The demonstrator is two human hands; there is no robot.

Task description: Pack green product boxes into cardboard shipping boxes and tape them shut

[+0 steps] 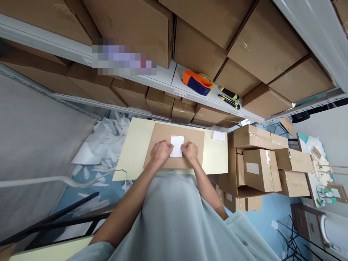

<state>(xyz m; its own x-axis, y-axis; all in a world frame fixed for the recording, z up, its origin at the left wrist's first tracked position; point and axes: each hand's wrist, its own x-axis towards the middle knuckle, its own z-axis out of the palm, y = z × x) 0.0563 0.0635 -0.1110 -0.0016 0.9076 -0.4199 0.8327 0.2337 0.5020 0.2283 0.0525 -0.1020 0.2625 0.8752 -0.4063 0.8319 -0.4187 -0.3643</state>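
A small white card or label [177, 146] is between my hands, over a flat brown cardboard sheet [187, 133] on the pale yellow table [217, 159]. My left hand [162, 150] pinches the card's left edge with curled fingers. At the opposite edge, my right hand [190, 150] grips it the same way. I cannot tell whether the card touches the cardboard or is held just above it. A small stack of white cards [218, 136] lies at the table's back right corner.
Cardboard boxes [258, 170] are piled right of the table. On the shelf [165, 78] above sit an orange and blue tape dispenser [198, 82] and two yellow-black utility knives [228, 97], before more boxes. Crumpled white paper [106, 141] heaps up on the left.
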